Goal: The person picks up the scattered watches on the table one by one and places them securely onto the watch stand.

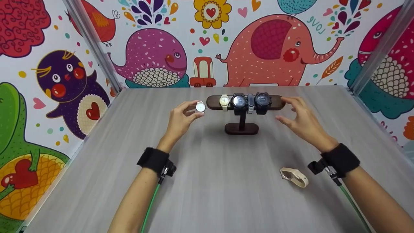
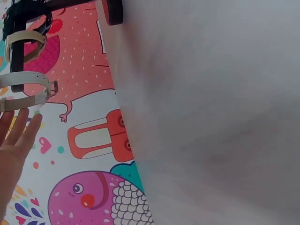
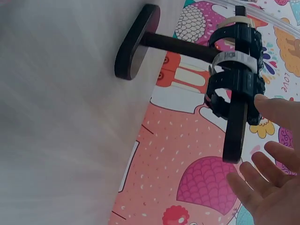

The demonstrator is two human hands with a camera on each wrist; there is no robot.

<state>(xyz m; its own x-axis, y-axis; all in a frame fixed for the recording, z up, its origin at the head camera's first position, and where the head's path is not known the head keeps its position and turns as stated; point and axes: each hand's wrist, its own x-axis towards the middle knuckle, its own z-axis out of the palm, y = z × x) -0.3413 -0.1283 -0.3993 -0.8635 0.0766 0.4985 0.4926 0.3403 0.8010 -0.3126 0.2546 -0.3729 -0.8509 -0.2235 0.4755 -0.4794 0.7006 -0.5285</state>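
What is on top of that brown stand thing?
Four watches hang on the stand's bar: a cream watch, a black watch, a slim grey band and another dark watch. The straps hide the bar beneath them.

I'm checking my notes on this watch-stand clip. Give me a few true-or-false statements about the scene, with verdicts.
1. The left hand pinches a white-faced round watch. True.
2. The dark wooden T-shaped stand holds no watches. False: four hang on its bar.
3. The right hand grips the beige loop-shaped strap. False: the strap lies on the grey table, and the hand is open by the bar's end.
4. The stand is upright. True.
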